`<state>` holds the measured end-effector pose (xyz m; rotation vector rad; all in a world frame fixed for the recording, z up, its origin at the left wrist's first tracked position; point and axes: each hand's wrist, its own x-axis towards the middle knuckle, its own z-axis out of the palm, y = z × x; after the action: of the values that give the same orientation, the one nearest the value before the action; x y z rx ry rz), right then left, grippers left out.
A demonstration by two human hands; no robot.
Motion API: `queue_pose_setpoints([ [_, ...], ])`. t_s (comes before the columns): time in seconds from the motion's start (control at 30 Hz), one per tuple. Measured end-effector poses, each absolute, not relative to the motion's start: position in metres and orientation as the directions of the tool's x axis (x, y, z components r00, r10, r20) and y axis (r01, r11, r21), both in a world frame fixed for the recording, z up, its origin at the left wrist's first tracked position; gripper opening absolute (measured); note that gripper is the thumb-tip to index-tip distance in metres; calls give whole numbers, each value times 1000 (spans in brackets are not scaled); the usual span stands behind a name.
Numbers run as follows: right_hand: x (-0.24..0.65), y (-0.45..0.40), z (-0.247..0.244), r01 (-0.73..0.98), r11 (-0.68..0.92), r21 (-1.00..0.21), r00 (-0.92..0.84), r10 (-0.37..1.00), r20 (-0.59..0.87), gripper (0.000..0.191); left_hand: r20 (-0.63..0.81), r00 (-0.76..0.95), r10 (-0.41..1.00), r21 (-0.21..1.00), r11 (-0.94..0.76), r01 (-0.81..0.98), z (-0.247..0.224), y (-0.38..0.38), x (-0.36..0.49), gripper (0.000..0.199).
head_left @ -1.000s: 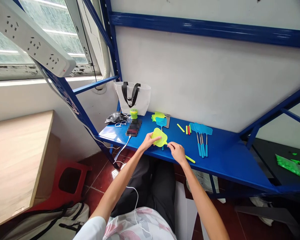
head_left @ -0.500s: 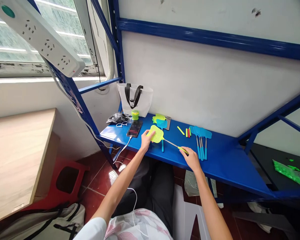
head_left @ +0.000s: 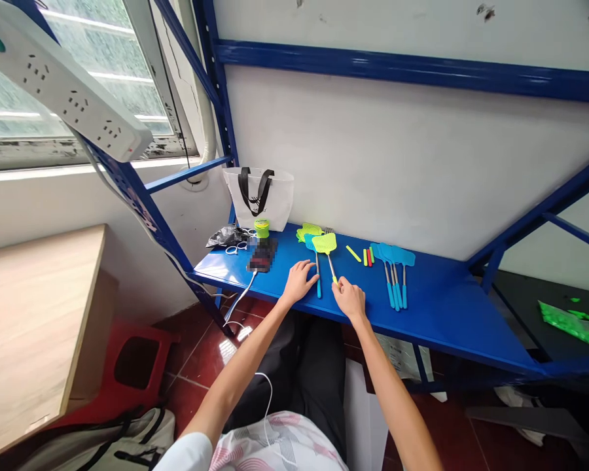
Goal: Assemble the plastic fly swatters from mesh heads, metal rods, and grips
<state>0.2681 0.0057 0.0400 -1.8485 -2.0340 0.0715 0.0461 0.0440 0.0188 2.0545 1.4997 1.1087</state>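
Blue steel shelf (head_left: 451,320) runs across the view against a white wall (head_left: 353,150). Window (head_left: 112,59) at far L, white power strip (head_left: 63,85) in front of it, wooden desk (head_left: 39,327) and red stool (head_left: 137,363) lower L.

L end of shelf: white tote bag (head_left: 258,198) w/ black handles, lime-green spool (head_left: 262,227), phone (head_left: 262,255) (pixelated), scissors (head_left: 236,248), black plastic bag (head_left: 224,237). R of centre: bunch of blue fly swatters (head_left: 392,254), short neon sticks (head_left: 368,256) just L of them.

Mid-shelf: yellow-green fly swatter (head_left: 324,243), head toward wall, thin metal handle coming forward to the person. Long axis runs approx front-to-back across shelf depth, leaning slightly: head a bit L of grip end. Points away from person, at wall.

Right hand (head_left: 349,299) is nearer, directly behind grip end, thumb + forefinger appear pinched on it. Left hand (head_left: 299,281) sits on shelf, L of swatter, fingers loosely spread, not holding it. Blue fly swatter (head_left: 310,242) lies btw left hand and yellow one, nearly parallel, its teal grip (head_left: 319,286) just beside L fingertips; can't tell if touching.
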Motion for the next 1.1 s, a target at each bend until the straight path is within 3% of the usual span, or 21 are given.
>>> queue_pose_setpoints([
  [0.13,239,14,51,968,23,-251,15,989,150,33,360,243,901,537,-413,735,15,43,50,44],
  [0.3,237,15,55,962,20,-273,6,996,93,44,350,264,899,544,-424,724,21,41,48,36],
  [0.4,254,7,46,930,91,-357,-39,988,152,48,348,270,898,586,-433,685,25,39,46,33],
  [0.5,280,-7,33,873,243,-423,-113,944,310,52,353,263,898,620,-435,653,28,37,46,29],
  [0.6,306,-25,20,891,309,-333,-139,883,448,50,371,249,894,641,-441,628,27,37,46,29],
  [0.73,323,-39,8,934,288,-211,-161,867,471,51,364,232,902,629,-422,653,22,46,42,39],
  [0.93,323,-31,-1,953,239,-187,-144,898,416,56,361,252,898,467,-408,785,13,64,20,44],
  [1.1,320,-25,-3,950,231,-211,-132,907,401,58,368,235,900,447,-393,804,5,61,13,50],
])
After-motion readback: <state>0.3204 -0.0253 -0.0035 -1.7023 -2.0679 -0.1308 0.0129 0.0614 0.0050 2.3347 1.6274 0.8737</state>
